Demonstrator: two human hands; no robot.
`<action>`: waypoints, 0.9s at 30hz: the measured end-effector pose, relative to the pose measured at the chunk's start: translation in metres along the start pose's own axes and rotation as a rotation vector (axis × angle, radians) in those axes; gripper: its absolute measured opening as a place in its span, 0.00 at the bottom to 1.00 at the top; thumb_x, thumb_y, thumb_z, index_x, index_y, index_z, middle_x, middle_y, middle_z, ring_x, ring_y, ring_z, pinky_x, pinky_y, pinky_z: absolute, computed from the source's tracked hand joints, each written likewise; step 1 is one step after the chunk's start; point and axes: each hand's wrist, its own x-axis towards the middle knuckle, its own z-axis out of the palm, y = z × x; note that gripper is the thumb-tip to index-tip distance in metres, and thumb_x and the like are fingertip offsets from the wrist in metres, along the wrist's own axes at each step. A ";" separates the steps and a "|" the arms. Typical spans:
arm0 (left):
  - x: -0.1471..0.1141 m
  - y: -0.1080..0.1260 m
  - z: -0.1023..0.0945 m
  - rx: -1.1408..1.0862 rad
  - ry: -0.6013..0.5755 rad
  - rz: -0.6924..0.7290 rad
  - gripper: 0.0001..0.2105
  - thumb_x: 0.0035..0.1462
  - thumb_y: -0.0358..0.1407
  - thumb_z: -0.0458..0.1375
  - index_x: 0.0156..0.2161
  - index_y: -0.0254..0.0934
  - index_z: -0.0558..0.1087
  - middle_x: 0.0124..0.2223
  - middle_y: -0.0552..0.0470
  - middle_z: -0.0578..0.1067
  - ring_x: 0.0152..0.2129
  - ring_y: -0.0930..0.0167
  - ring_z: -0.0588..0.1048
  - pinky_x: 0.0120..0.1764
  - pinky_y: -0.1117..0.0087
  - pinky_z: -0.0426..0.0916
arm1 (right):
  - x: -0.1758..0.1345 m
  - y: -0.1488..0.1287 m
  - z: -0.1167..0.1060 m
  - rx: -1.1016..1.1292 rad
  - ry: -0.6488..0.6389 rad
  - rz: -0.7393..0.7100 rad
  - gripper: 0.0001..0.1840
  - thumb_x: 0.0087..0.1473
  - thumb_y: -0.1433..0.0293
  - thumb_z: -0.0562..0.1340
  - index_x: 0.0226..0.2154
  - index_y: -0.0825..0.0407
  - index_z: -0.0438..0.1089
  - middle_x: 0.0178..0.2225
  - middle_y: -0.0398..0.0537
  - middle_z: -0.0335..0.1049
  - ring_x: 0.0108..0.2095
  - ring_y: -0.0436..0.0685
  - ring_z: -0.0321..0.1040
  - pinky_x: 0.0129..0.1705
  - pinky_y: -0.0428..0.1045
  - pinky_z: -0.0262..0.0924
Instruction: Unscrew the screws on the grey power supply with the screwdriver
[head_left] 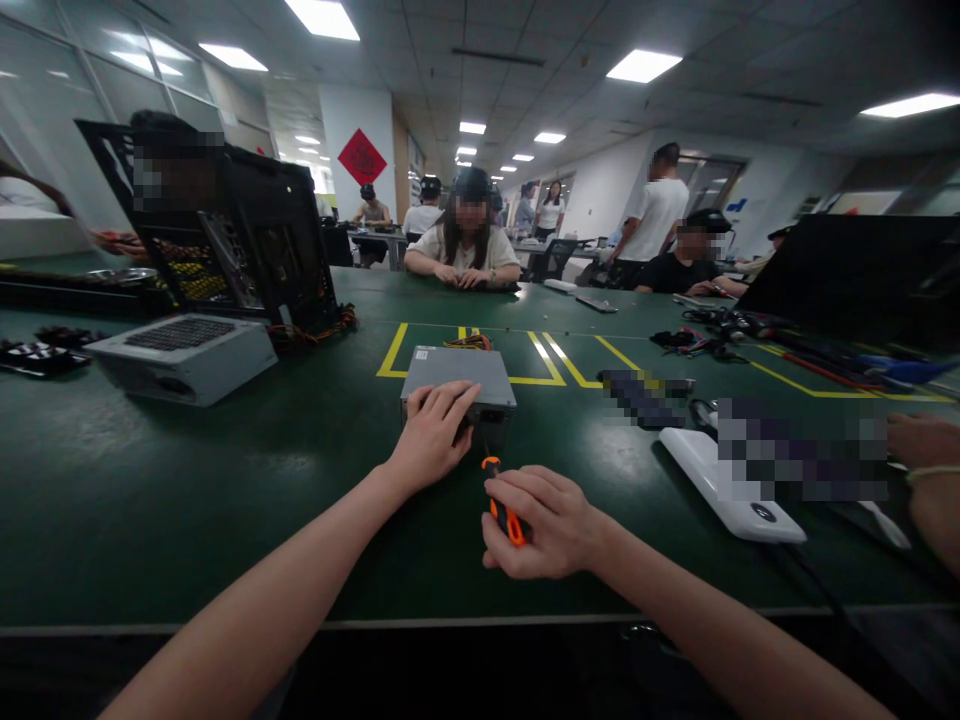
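Note:
A grey computer power supply (469,370) lies on the green table (315,550) in front of me, with a bundle of coloured wires (469,342) at its far side. My left hand (433,432) grips its near left part, fingers over the top edge and thumb low on the front face. In my right hand (546,520) is an orange-and-black screwdriver (511,522), fingers wrapped round the handle. Its shaft points away from me toward the near face of the power supply, below the socket; whether the tip touches a screw is too small to tell.
To the left stand another power supply (191,350) and an open black computer case (247,230). A white device (727,490), cables (712,335) and a dark panel (862,275) lie to the right. Another person's hand (926,440) shows at the right edge. A person (465,235) sits opposite.

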 end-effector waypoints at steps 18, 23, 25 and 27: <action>0.003 0.000 0.001 -0.005 -0.009 -0.018 0.19 0.55 0.31 0.50 0.53 0.42 0.62 0.53 0.51 0.66 0.50 0.67 0.62 0.51 0.61 0.50 | -0.006 -0.011 0.005 -0.048 -0.009 0.068 0.19 0.43 0.71 0.63 0.40 0.47 0.63 0.43 0.53 0.64 0.45 0.57 0.63 0.40 0.51 0.65; 0.002 0.001 0.002 -0.001 -0.005 -0.022 0.19 0.55 0.31 0.51 0.52 0.42 0.62 0.53 0.51 0.66 0.50 0.67 0.62 0.51 0.61 0.49 | -0.003 -0.010 0.001 -0.045 0.004 0.133 0.11 0.47 0.65 0.58 0.36 0.50 0.63 0.40 0.54 0.65 0.43 0.59 0.64 0.40 0.55 0.65; 0.002 0.002 0.001 0.000 -0.003 -0.022 0.19 0.54 0.31 0.51 0.52 0.42 0.62 0.53 0.50 0.66 0.50 0.67 0.62 0.51 0.61 0.49 | -0.002 -0.009 -0.001 0.006 -0.017 0.090 0.13 0.48 0.66 0.54 0.38 0.53 0.63 0.42 0.58 0.64 0.46 0.62 0.62 0.41 0.57 0.64; 0.002 0.002 0.001 0.000 -0.003 -0.023 0.19 0.55 0.31 0.51 0.52 0.42 0.62 0.53 0.50 0.66 0.50 0.67 0.62 0.51 0.62 0.50 | -0.003 -0.008 -0.002 0.023 -0.029 0.035 0.14 0.48 0.68 0.55 0.40 0.54 0.63 0.45 0.58 0.64 0.49 0.62 0.61 0.41 0.55 0.64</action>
